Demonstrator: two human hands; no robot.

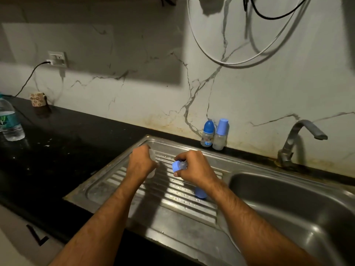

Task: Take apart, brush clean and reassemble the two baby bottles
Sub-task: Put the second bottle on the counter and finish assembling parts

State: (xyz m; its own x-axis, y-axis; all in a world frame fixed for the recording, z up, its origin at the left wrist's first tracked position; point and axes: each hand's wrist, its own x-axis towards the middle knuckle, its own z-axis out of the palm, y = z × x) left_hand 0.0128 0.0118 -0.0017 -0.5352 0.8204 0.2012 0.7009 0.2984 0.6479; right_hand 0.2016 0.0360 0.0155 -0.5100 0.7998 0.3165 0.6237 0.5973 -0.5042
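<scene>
Over the ribbed steel drainboard point(172, 196), my left hand point(142, 162) grips a clear bottle body point(153, 153), mostly hidden behind the fingers. Just to its right, my right hand point(194, 167) pinches a light blue screw collar with its teat point(179, 166), apart from the bottle body. A light blue cap point(200, 193) lies on the drainboard under my right wrist. Two capped baby bottles stand against the wall behind the sink: one with a dark blue cap point(207, 134) and one with a light blue cap point(221, 134).
The sink basin point(288, 208) lies to the right, with a steel tap point(299, 139) behind it. On the black counter point(57, 150) to the left stand a plastic water bottle point(10, 121) and a patterned cup point(38, 99). Cables hang on the wall.
</scene>
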